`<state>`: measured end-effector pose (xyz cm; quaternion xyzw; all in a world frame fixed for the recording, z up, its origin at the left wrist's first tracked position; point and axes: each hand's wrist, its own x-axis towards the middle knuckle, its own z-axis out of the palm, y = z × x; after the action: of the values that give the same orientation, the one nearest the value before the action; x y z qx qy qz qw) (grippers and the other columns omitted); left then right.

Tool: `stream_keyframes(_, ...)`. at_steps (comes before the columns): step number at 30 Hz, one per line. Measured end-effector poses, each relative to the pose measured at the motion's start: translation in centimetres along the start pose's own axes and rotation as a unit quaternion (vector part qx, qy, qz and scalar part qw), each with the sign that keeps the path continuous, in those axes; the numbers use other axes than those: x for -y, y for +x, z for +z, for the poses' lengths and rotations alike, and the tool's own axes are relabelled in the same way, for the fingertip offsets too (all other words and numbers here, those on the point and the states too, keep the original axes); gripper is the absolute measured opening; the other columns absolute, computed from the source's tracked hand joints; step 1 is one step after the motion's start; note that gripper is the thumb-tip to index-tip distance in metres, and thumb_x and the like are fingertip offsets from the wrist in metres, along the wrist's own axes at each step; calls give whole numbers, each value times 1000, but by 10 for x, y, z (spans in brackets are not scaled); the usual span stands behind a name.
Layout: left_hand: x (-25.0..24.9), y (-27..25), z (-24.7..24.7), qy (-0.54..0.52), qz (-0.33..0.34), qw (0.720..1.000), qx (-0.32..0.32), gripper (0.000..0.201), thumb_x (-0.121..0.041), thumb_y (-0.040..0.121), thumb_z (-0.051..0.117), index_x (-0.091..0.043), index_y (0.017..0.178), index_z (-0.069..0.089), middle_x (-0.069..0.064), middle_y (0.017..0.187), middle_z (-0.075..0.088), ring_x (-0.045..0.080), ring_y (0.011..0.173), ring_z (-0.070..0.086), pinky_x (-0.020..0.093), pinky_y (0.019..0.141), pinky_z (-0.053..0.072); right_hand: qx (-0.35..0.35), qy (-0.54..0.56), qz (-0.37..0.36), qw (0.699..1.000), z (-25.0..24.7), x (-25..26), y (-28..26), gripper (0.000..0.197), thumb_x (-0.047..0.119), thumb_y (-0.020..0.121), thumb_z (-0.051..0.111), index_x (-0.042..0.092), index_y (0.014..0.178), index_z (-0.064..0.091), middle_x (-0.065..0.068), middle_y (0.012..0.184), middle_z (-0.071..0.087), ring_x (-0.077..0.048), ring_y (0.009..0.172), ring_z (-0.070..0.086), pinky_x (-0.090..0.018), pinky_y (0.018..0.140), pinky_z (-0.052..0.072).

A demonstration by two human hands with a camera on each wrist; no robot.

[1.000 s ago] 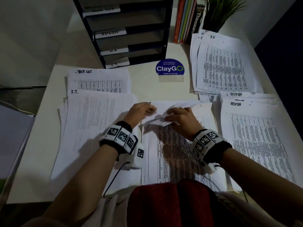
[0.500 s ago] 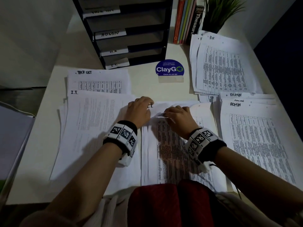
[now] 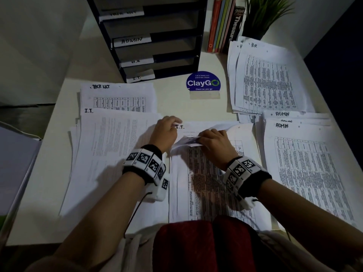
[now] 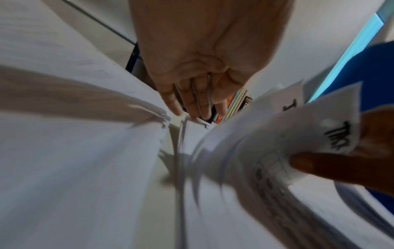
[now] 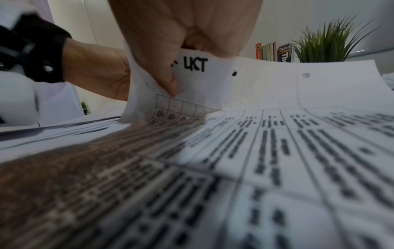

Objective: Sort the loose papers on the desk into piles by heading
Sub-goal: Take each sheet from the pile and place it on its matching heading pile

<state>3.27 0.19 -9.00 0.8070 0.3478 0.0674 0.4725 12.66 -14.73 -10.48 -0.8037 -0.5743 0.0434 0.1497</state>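
A pale desk (image 3: 176, 107) under dim light, white wall behind. At the far edge: a black tray rack (image 3: 157, 42) labelled ADMIN, H.R, I.T., books (image 3: 224, 26) including a Thesaurus, a plant (image 3: 263, 14), and a blue ClayGo sign (image 3: 203, 83) reading "Clean as you go". Piles: TASK LIST (image 3: 117, 95) and I.T. (image 3: 110, 146) left, HR (image 3: 269, 79) far right, ADMIN (image 3: 306, 163) near right. At the near middle, the right hand (image 3: 214, 142) pinches the top sheet (image 5: 213, 80), headed "…LIST", curling its corner up. The left hand (image 3: 167, 132), fingers straight, presses the central stack (image 3: 208, 183), showing "I.T."
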Motion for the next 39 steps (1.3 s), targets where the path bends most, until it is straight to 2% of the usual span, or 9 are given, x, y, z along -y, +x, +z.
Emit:
stream_keyframes(4,-4,8,-3,202,13,976,82,58,9,84,33,-15,137,41,2,143,38,20,132,29,32,109,24,15,11,19,1000,-3,1,0,24,13,73,54,11,86,73,-9,96,69,-30,81,66,-42,72,46)
stream_keyframes(7,-6,7,-4,234,28,969,74,55,6,87,35,-16,136,41,1,143,39,20,131,34,35,108,26,43,28,51,997,-4,2,1,24,5,78,63,7,101,70,-19,127,56,-35,104,60,-48,87,41)
stream_keyframes(13,0,0,-4,262,107,959,33,50,2,88,46,-15,136,45,2,148,36,17,137,31,33,114,17,71,35,65,995,-6,2,4,24,8,85,59,8,108,67,-12,151,27,-30,116,51,-41,94,32)
stream_keyframes(18,2,-4,0,173,77,982,16,33,3,89,44,-5,120,53,14,125,58,31,114,54,41,97,44,74,27,67,995,-7,2,4,23,9,86,58,6,107,67,-11,153,20,-30,117,50,-41,91,34)
stream_keyframes(23,0,8,0,272,42,959,61,51,-13,95,41,-15,144,27,5,148,32,23,134,29,40,107,24,77,19,57,995,-6,1,6,22,12,90,55,7,108,66,-8,154,20,-29,117,48,-40,91,33)
stream_keyframes(28,-2,15,-3,302,60,949,65,42,-10,93,43,-16,134,44,5,134,43,22,127,34,38,103,27,76,10,52,996,-7,1,10,23,14,92,51,6,108,66,-8,154,19,-29,118,48,-40,90,35)
stream_keyframes(35,-4,7,-5,321,120,939,42,45,-6,87,49,-19,130,49,0,134,45,19,123,41,34,103,22,77,3,48,996,-6,3,14,22,14,90,54,8,108,66,-8,154,19,-29,115,50,-40,90,35)
stream_keyframes(37,-5,2,-4,275,131,951,45,40,-4,86,49,-17,124,53,0,130,51,20,118,46,34,103,25,82,-1,46,996,-5,3,14,23,15,90,54,9,109,66,-7,154,19,-28,114,50,-39,89,35)
stream_keyframes(39,-6,-4,-2,141,97,982,79,32,1,86,48,-13,113,58,5,117,60,22,104,55,33,93,40,70,-7,41,997,-6,4,13,24,12,87,58,13,109,67,-9,150,29,-28,109,54,-38,85,38)
